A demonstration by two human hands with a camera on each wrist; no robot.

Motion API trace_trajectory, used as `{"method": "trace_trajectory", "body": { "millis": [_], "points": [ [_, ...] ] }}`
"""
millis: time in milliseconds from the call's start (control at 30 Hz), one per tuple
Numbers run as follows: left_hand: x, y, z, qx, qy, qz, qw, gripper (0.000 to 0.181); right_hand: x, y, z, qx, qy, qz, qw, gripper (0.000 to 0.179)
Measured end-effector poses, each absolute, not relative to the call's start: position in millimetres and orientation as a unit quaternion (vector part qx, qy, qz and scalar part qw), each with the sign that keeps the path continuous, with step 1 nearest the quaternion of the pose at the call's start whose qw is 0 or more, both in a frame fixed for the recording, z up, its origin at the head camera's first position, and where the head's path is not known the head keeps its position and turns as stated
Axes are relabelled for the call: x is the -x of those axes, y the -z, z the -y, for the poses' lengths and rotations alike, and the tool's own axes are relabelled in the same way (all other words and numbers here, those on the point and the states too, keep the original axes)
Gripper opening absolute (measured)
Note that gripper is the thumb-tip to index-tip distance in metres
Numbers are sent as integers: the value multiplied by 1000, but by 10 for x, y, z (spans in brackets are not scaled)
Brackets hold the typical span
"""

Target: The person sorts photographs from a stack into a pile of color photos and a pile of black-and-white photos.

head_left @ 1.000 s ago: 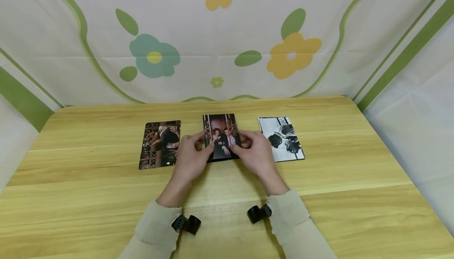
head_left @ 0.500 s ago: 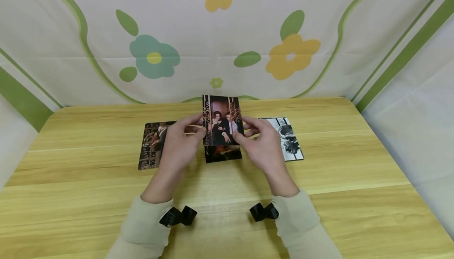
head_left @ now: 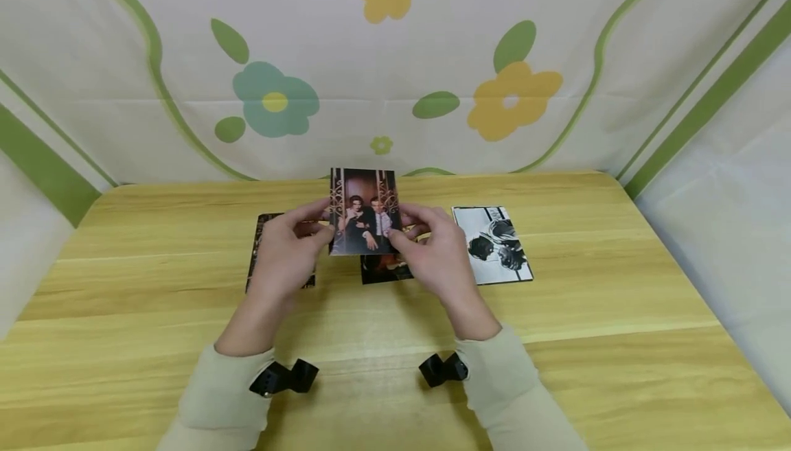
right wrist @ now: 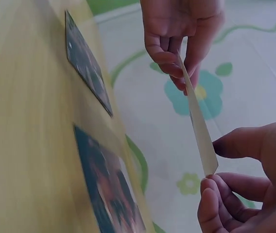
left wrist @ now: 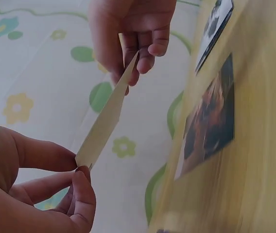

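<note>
A glossy photo card showing two people behind ornate ironwork is held up above the table between both hands. My left hand pinches its left edge between thumb and fingers, and my right hand pinches the right edge. Both wrist views show the card nearly edge-on, its pale side visible. Beneath it on the table lies a dark photo card, partly covered by the held one. My left hand hides most of another dark card. Right of my right hand lies a black-and-white photo card.
The cards lie in a row on a light wood table. A white cloth with flowers and leaves hangs behind the table's back edge. Plain white cloth borders the right side.
Both hands have lifted the photo card off the dark card in the middle, uncovering part of it. They have then shifted left with it, over towards the left card.
</note>
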State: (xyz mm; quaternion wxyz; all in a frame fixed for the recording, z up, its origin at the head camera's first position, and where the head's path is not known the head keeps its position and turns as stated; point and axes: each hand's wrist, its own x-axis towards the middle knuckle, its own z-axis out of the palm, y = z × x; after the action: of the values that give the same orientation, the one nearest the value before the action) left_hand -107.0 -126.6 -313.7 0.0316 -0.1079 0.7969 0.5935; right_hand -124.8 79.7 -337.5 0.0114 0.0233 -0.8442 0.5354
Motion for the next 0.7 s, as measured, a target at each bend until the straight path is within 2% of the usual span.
{"method": "trace_trajectory", "body": {
  "millis": [333,700],
  "points": [
    [917,3178,1951,128,-560,-818,20,52,1189,3429,-215,-107,-543,832,-31,57],
    [857,3407,2214,157,-507,-846,41,56,1138,3621,115,-123,-516,845,-64,60]
  ]
}}
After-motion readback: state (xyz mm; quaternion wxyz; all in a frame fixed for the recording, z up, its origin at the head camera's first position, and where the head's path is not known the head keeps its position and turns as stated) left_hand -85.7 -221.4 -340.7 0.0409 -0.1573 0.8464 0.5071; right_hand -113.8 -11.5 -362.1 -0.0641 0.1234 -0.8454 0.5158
